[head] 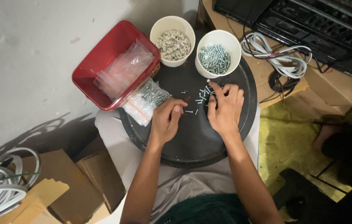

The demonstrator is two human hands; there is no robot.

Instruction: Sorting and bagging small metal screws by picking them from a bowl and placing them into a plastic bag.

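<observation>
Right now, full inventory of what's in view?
round tray: 1, black, centre
loose screws: small scatter, silver, on tray
cup of screws: 1, white, tray's far edge
cup of clips: 1, white, left of the screw cup
bag of screws: 1, clear, tray's left edge
bin: 1, red, holds clear bags
cables: white bundle, upper right
cardboard boxes: brown, lower left
left hand: fingers curled, on tray
right hand: fingertips on loose screws
</observation>
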